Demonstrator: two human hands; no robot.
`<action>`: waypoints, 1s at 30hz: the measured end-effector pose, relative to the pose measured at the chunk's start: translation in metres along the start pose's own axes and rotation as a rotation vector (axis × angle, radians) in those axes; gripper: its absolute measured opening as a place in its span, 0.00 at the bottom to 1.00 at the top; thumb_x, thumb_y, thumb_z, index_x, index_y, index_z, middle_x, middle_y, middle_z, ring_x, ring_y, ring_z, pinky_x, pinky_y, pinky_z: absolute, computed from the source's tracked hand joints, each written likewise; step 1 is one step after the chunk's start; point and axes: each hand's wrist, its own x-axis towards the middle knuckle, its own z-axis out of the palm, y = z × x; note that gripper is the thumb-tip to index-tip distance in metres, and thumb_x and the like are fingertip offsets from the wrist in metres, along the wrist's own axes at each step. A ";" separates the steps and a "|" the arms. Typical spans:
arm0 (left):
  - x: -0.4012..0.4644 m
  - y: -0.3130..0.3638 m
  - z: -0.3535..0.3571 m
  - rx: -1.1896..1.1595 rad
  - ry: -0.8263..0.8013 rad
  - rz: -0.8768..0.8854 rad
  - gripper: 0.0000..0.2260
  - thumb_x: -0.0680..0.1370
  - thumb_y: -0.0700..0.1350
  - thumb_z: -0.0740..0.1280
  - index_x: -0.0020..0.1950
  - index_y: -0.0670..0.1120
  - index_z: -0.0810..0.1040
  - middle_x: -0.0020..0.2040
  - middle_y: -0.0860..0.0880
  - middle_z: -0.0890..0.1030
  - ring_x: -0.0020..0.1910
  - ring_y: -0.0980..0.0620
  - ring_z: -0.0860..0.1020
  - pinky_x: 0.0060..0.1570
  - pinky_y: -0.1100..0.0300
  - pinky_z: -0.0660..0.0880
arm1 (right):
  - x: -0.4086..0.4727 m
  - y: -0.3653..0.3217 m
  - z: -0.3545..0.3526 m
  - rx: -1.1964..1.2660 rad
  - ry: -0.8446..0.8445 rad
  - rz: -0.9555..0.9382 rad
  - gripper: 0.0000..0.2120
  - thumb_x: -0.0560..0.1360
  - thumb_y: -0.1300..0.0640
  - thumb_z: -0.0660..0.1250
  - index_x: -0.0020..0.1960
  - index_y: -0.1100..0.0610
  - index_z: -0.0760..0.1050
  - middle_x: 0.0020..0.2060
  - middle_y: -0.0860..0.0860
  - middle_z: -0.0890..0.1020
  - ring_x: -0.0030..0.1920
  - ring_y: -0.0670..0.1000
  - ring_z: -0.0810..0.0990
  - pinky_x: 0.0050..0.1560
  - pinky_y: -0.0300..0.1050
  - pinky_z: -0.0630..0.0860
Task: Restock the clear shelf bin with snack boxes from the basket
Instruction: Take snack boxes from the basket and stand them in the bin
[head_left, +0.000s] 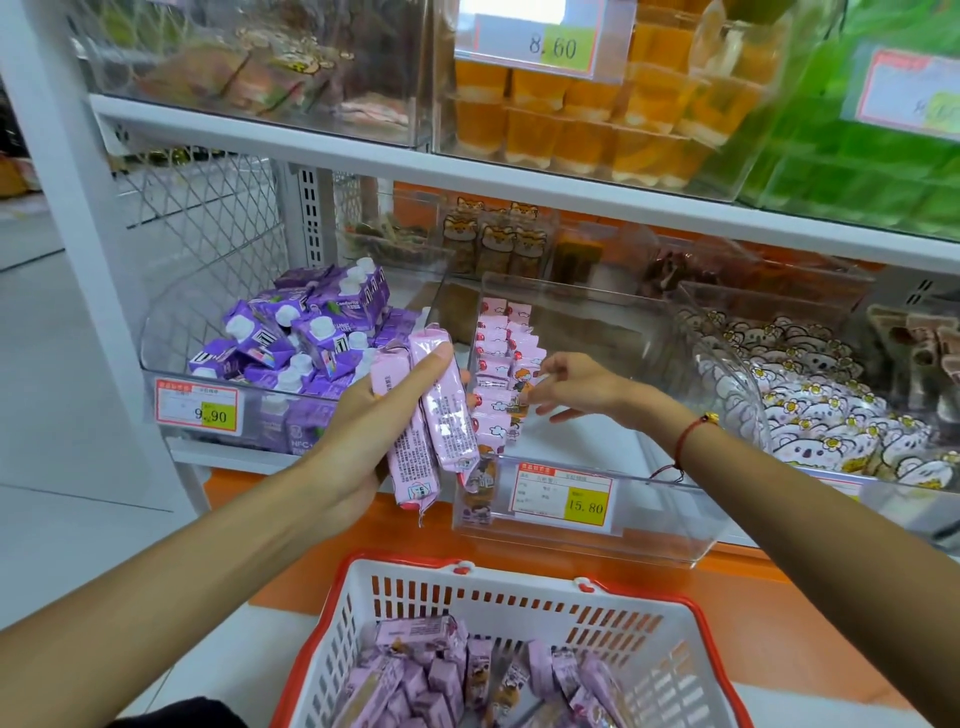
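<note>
- Left hand (382, 415): raised in front of the shelf, fingers curled round two pink snack packs (431, 415), gripped lengthwise, printed backs facing the camera, lower ends hanging below the palm.
- Right hand (571, 387): reaching into the clear shelf bin (675, 499), fingers loosely spread and holding nothing, fingertips just beside the row already stocked there; red cord bracelet (691, 434) on the wrist.
- Stocked row of pink packs (501, 374): standing on edge along the left wall of the clear shelf bin, filling only that side; rest of the bin floor bare.
- Price tag (563, 496): on the bin's front wall, reading 15.80.
- Basket (519, 597): white lattice with red rim, on the floor below the shelf, directly under the hands; loose heap of purple-pink snack boxes (441, 675) at the bottom.
- Neighbouring bin to the left (208, 371): purple cartons with white caps (306, 332), tag reading 9.90.
- Neighbouring bin to the right (737, 364): white packs with bear print (810, 405).
- Upper shelf (467, 166): orange jelly cups (571, 119) in a clear bin, tag reading 8.60; green packs (857, 171) further right.
</note>
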 end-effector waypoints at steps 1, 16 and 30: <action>0.000 0.000 0.000 -0.002 0.002 -0.002 0.15 0.69 0.58 0.69 0.49 0.50 0.83 0.47 0.47 0.85 0.46 0.50 0.84 0.47 0.55 0.80 | -0.001 0.000 -0.001 0.013 0.000 -0.002 0.17 0.74 0.59 0.71 0.58 0.58 0.68 0.52 0.55 0.80 0.49 0.52 0.80 0.43 0.40 0.78; -0.005 0.011 0.001 -0.113 -0.043 0.053 0.17 0.69 0.57 0.68 0.52 0.50 0.83 0.49 0.48 0.85 0.49 0.51 0.83 0.47 0.55 0.81 | -0.032 -0.017 -0.014 -0.151 0.211 -0.061 0.21 0.76 0.54 0.68 0.63 0.61 0.68 0.50 0.55 0.79 0.40 0.50 0.80 0.33 0.39 0.75; -0.018 0.020 0.034 -0.078 -0.034 0.183 0.25 0.62 0.72 0.61 0.45 0.57 0.84 0.44 0.51 0.86 0.46 0.53 0.84 0.40 0.59 0.81 | -0.140 -0.060 0.029 0.254 0.009 -0.472 0.07 0.79 0.55 0.61 0.56 0.54 0.74 0.37 0.45 0.78 0.32 0.41 0.77 0.32 0.34 0.74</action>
